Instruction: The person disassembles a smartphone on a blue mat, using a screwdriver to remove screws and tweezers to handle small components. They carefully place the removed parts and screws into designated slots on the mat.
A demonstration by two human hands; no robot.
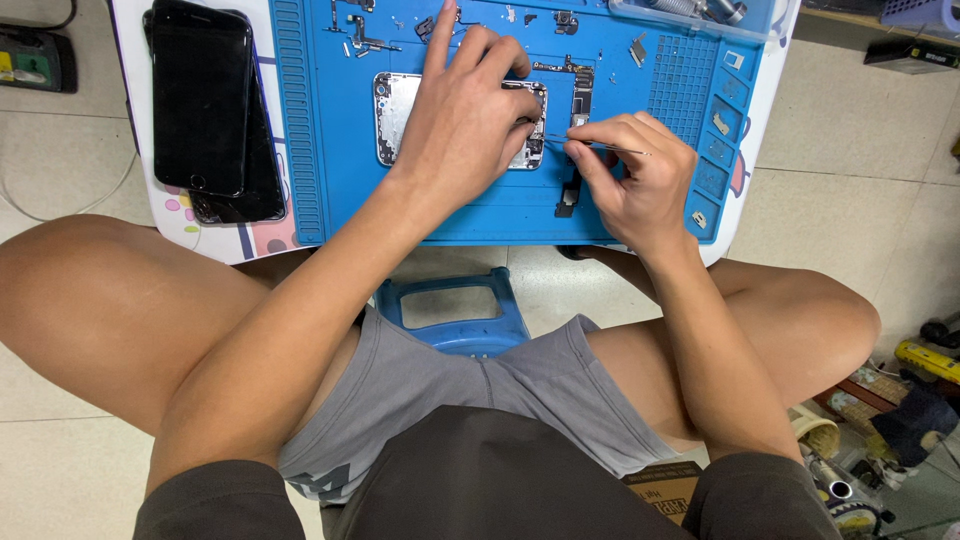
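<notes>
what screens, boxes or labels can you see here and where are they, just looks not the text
Dark phone screens: two stacked black glass rectangles, both unlit, on the table left of the blue mat.
Cardboard box: brown flap with dark print, low in the picture by the person's right knee.
Yellow label: small patch on a dark device on the floor, far left edge.
No lit screen shows.

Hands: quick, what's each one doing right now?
Left hand: pressed on the opened phone shell, gripping nothing.
Right hand: closed on thin tweezers.
</notes>
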